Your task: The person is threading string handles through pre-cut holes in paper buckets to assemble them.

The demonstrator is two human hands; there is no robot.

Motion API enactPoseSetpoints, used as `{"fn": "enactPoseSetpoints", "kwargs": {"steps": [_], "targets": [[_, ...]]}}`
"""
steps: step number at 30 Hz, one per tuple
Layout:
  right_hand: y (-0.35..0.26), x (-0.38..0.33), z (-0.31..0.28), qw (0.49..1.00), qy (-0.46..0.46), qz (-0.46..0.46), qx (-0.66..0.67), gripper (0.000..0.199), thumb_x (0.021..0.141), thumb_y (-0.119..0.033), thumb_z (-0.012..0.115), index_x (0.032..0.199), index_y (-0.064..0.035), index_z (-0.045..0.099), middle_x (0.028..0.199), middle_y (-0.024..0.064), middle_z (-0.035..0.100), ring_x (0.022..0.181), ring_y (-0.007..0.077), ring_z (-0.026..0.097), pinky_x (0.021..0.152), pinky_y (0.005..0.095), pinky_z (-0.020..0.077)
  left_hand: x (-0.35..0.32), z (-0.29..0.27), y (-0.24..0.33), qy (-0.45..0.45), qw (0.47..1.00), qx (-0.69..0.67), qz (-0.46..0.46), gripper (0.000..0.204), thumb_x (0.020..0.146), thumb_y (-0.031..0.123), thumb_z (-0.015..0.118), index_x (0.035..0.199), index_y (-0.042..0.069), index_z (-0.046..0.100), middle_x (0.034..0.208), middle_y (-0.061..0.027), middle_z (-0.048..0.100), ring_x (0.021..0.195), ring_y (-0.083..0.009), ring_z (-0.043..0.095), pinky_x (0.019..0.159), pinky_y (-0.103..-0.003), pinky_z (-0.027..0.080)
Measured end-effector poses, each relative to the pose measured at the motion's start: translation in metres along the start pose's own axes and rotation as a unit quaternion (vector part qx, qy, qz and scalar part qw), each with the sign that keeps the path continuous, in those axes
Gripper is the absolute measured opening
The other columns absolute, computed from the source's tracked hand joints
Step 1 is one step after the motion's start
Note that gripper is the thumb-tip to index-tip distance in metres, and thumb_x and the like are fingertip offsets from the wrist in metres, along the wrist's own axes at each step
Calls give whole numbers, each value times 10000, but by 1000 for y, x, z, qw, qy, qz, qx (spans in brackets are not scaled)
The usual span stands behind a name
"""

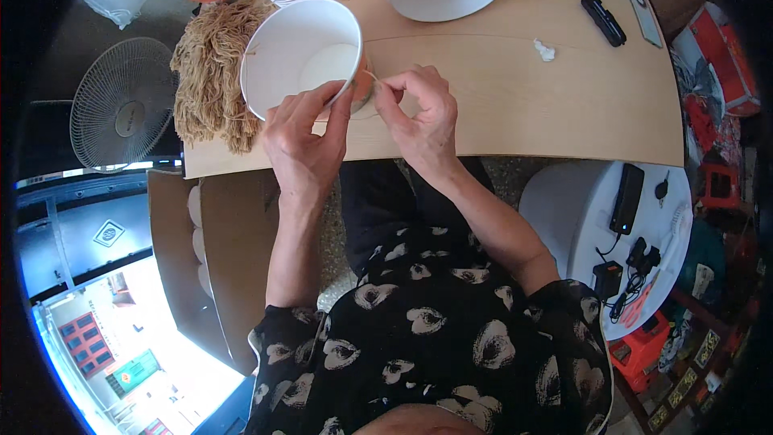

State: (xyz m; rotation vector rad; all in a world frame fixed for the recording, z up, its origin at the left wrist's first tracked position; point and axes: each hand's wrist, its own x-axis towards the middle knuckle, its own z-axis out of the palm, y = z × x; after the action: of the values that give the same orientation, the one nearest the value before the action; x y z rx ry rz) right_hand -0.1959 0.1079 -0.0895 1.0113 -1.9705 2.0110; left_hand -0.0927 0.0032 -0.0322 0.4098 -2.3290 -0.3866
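Right hand (423, 117), nearer the strand, pinches thin tan string (370, 75) running leftward to the wall of a white-lined, orange-sided round paper tub (274, 56). Left hand (306, 135) grasps tub's near rim over pale wooden table (499, 101). Loose tan-fibre bundle (211, 72) beside tub, left.

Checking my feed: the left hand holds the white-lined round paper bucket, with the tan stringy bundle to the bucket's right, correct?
No: the head view shows the tan stringy bundle to the left of the bucket. The left hand does hold the bucket.
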Motion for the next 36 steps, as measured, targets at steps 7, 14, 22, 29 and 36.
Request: {"fn": "enactPoseSetpoints", "kwargs": {"steps": [7,14,22,29,36], "targets": [[0,-2,-1,999,-30,-10,-8,94,777,18,718,766,-40,645,696,37,607,709,190,565,725,331,411,2,0,0,-3,1000,-13,-5,131,814,120,772,940,97,746,772,-36,712,715,-185,668,681,-333,443],[-3,3,-2,998,-48,-42,-29,74,780,25,714,789,-26,662,697,47,631,669,191,584,693,334,431,0,-2,-1,-6,1000,-2,-5,122,818,131,768,934,102,744,767,-27,708,713,-186,665,669,-338,437],[-9,3,-4,977,-95,155,111,77,872,-31,683,936,5,708,771,39,688,729,106,628,686,258,490,3,-1,1,-2,1000,-9,-2,105,814,127,769,910,97,740,764,-28,712,713,-189,673,673,-337,451],[-5,7,-9,992,-75,68,79,95,881,-34,683,963,9,702,813,50,680,712,90,591,679,247,477,5,-6,5,-11,1000,-23,-13,267,783,125,793,1040,103,724,896,-37,726,848,-219,679,767,-360,480],[-35,2,-37,961,-170,172,134,71,895,-28,674,947,10,703,869,13,678,700,46,558,646,193,440,11,-30,17,-111,990,-52,72,449,736,137,813,1167,189,701,1121,22,705,1036,-231,613,924,-389,417]]}}
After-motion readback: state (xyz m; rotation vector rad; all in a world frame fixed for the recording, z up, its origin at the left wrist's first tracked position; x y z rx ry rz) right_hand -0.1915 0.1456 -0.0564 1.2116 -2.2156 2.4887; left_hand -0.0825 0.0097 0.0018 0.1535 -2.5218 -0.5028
